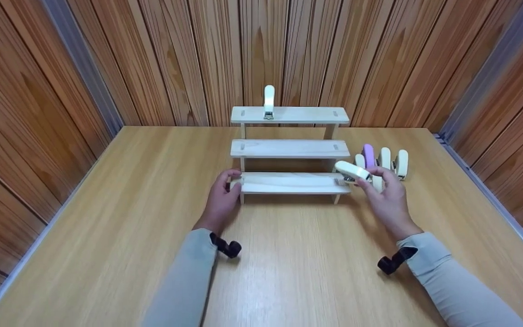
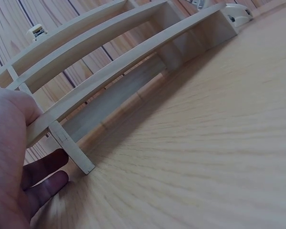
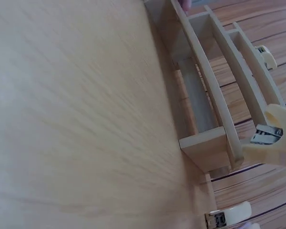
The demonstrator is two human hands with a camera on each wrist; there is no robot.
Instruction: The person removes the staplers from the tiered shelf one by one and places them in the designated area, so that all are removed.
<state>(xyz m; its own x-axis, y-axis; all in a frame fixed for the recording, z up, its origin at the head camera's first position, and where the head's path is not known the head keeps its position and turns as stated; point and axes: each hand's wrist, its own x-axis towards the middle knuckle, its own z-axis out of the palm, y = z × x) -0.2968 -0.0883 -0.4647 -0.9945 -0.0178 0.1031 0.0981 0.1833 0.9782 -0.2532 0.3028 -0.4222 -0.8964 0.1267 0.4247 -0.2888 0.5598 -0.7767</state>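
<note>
A three-step wooden display shelf (image 1: 288,181) stands on the table. My left hand (image 1: 219,200) grips the left end of its lowest step; in the left wrist view two fingers (image 2: 47,186) sit beside the leg, under the board. With thumb and fingertips, my right hand (image 1: 386,195) pinches a cream stapler (image 1: 351,170) at the right end of that step. Its silver metal part shows in the right wrist view, close to the board's end; I cannot tell whether they touch. Another cream stapler (image 1: 268,101) is on the top step, metal end toward me.
Right of the shelf several staplers are grouped on the table (image 1: 288,272), among them a purple one (image 1: 368,156) and a cream one (image 1: 402,163). My right hand partly hides the group. Wood-panelled walls (image 1: 175,59) enclose the table's back and sides.
</note>
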